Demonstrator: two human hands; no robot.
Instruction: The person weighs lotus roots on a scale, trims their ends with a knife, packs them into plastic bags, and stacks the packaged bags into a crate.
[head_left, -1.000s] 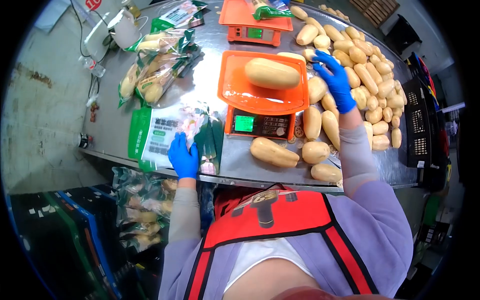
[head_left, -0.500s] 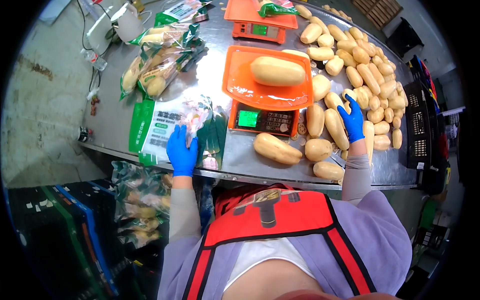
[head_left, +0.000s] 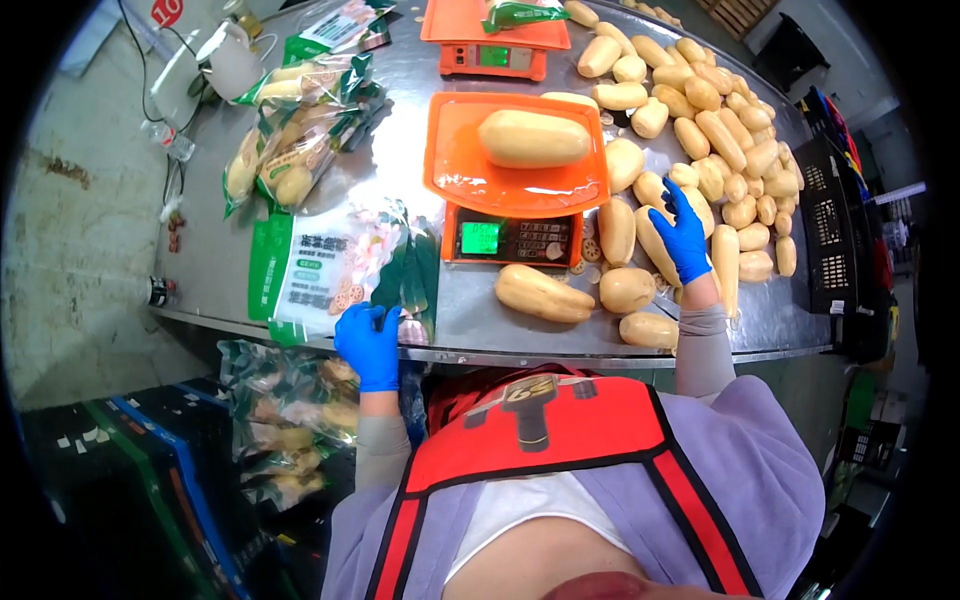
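Note:
My left hand, in a blue glove, is at the near edge of a flat printed plastic bag. Its fingers are bent and its thumb stands apart; I see no hold on the bag. My right hand, also gloved in blue, lies over a long pale lotus root with its thumb and fingers apart. Between my hands, an orange scale with a lit green display carries one thick lotus root. Another lotus root rests in front of the scale.
A large heap of lotus roots covers the table's right side. Filled bags lie at the back left. A second orange scale stands behind. Black crates stand at the right; more filled bags are below the table edge at left.
My left hand has drawn back from the bag's printed face to its near edge, its fingers more bent. My right hand has come slightly lower over the lotus root. The view has shifted a little.

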